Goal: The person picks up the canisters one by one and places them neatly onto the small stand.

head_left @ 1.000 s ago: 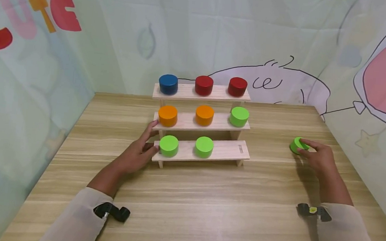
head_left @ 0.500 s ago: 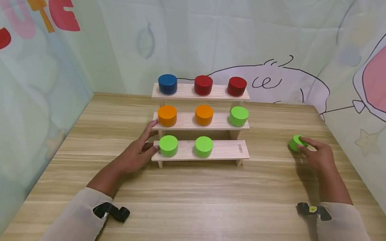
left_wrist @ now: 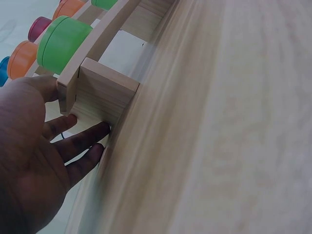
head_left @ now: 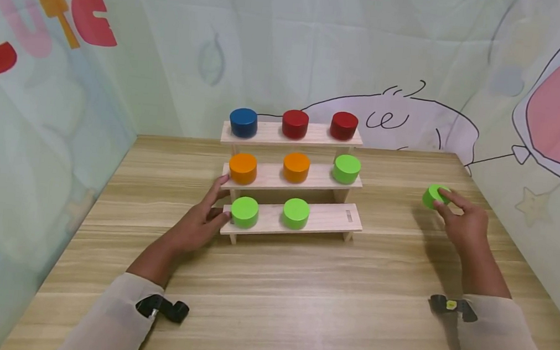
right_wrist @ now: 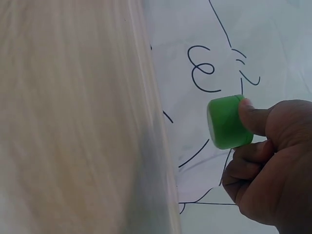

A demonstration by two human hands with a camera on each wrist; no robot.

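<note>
A three-tier wooden stand (head_left: 328, 218) carries round blocks. A blue block (head_left: 243, 123) and two red blocks (head_left: 295, 124) are on its top shelf. Two orange blocks (head_left: 243, 168) and a green block (head_left: 346, 169) line the middle one; the bottom shelf bears two green blocks (head_left: 295, 213). My left hand (head_left: 198, 223) rests against the stand's left end, thumb at the bottom shelf; its other fingers (left_wrist: 80, 141) extend loosely beside the leg in the left wrist view. Off to the right, my right hand (head_left: 466, 222) pinches another green block (right_wrist: 226, 122) between thumb and fingers, above the table.
The wood-grain table (head_left: 299, 299) extends around the stand. A printed cloth backdrop (head_left: 291, 42) rises behind the table and along both sides. Black wrist cameras (head_left: 163, 307) sit at both sleeves.
My right hand has lifted the green block off the table, up and slightly away from me, tilting it. The left hand and the stand stay where they were.
</note>
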